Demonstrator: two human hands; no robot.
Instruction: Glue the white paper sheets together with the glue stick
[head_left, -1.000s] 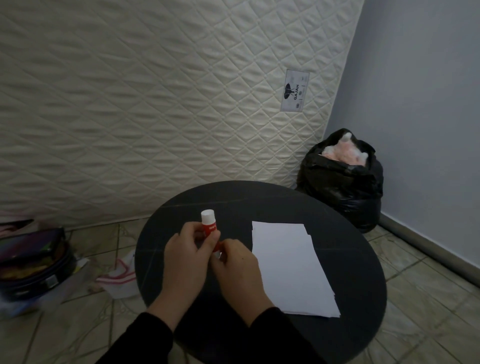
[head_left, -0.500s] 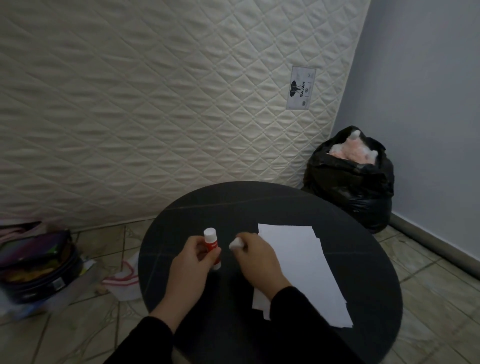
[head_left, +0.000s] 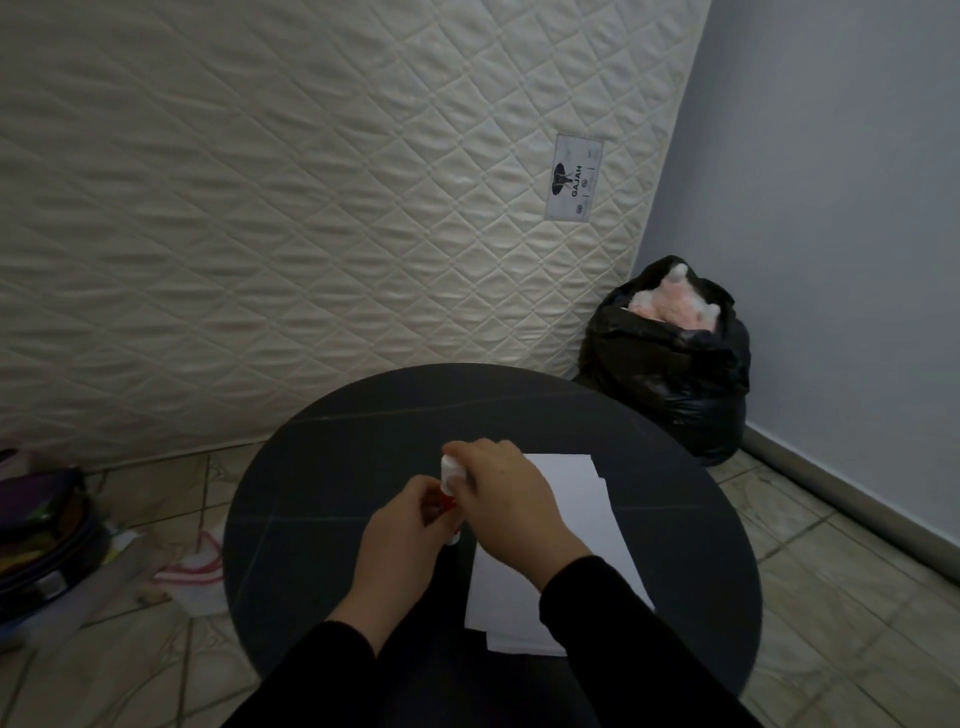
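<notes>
My left hand (head_left: 400, 540) grips the glue stick (head_left: 448, 503); my right hand (head_left: 506, 501) pinches its white cap (head_left: 450, 467); the sheets (head_left: 582, 519) lie unglued at the worktop (head_left: 337, 467) centre; next comes, I think, spreading glue.

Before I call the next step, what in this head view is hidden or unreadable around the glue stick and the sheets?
- Glue stick: mostly covered by the left hand and right hand; whether its cap is on or off is unclear.
- White paper sheets: near part hidden by the right sleeve; sheet count unclear.
- Round table: near edge hidden by both arms.
</notes>
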